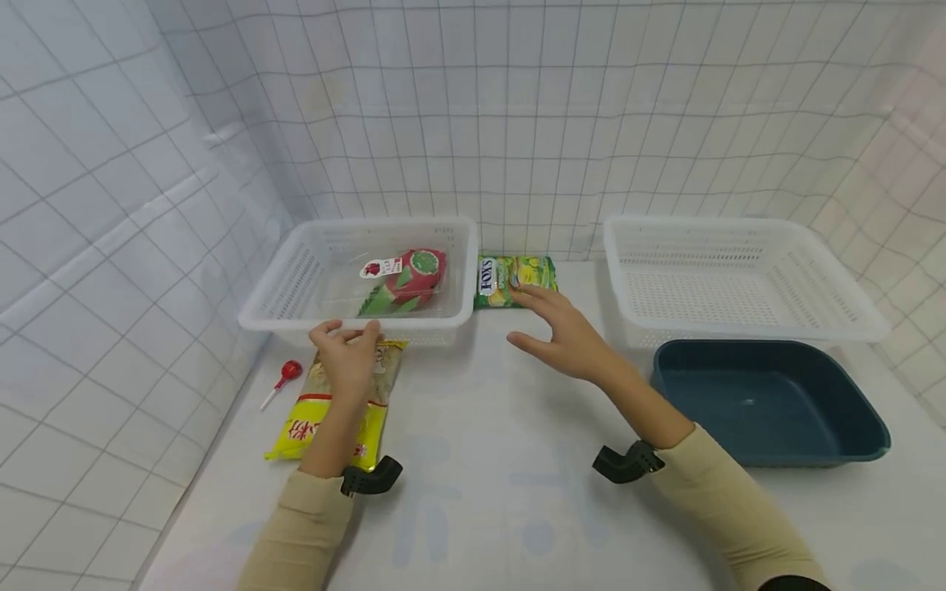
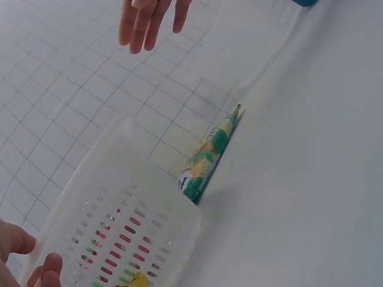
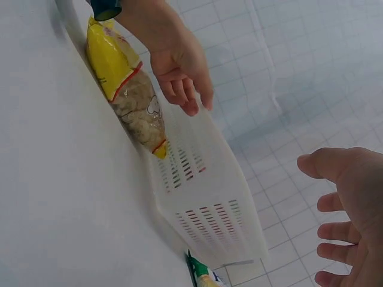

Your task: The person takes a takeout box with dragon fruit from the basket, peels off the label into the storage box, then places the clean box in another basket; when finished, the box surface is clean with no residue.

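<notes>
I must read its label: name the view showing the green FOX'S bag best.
Head view: the green FOX'S bag shows its front with the brand legible, though the right hand hides part. The left wrist view has it narrow, at a slant; the right wrist view catches only one end, at the frame's bottom edge.

Tabletop [image 1: 473, 410] is viewed from above, forward and down, by head camera; left white basket [image 1: 443, 324] is shared by both wrist views, lower, nearer, tilted.

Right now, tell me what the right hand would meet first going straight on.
Probably the left white basket, since the right hand points toward its right end; height and depth are unclear, so it might pass above.
</notes>
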Motion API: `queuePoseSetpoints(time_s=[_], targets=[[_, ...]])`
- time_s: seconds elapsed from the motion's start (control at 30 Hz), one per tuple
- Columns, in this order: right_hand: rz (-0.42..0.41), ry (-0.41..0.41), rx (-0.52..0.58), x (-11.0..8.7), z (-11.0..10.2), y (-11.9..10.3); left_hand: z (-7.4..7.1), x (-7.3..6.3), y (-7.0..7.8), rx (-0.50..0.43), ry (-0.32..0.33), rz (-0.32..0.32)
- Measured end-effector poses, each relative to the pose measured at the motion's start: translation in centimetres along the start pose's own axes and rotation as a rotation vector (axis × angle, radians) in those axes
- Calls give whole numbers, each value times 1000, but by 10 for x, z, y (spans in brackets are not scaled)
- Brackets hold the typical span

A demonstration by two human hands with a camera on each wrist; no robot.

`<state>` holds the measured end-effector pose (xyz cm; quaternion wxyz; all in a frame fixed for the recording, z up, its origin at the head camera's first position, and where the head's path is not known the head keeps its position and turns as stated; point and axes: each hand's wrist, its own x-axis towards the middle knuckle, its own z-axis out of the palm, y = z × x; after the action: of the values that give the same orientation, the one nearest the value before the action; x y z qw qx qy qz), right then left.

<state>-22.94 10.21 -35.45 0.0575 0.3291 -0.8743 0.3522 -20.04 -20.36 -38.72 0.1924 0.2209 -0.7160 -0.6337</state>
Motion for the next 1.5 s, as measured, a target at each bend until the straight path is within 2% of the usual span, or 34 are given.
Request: queuePoseSetpoints(time_s=[0.27, 0.43, 0.6, 0.8, 1.03, 1.13, 1.27, 1.37, 1.5], targets=[[21, -12, 54, 36, 15, -6, 5, 4, 1, -242, 10, -48], [22, -26, 61, 58, 22, -8, 8, 3, -1, -311, 4, -47], [59, -66, 53, 80, 29, -10, 9, 2, -2, -328, 12, -30], [130, -96, 82, 110, 36, -17, 10, 6, -4, -366, -1, -45], [328, -125, 178, 141, 50, -30, 9, 9, -6, -395, -11, -53], [352, -112, 227, 149, 59, -36, 9, 8, -7, -408, -3, -46], [365, -95, 215, 157, 68, -41, 9, 7, -8, -421, 1, -29], [427, -94, 223, 161, 73, -47, 8, 7, -9, -422, 2, -17], [532, -99, 288, 165, 78, -54, 7, 7, -9, -425, 7, -2]])
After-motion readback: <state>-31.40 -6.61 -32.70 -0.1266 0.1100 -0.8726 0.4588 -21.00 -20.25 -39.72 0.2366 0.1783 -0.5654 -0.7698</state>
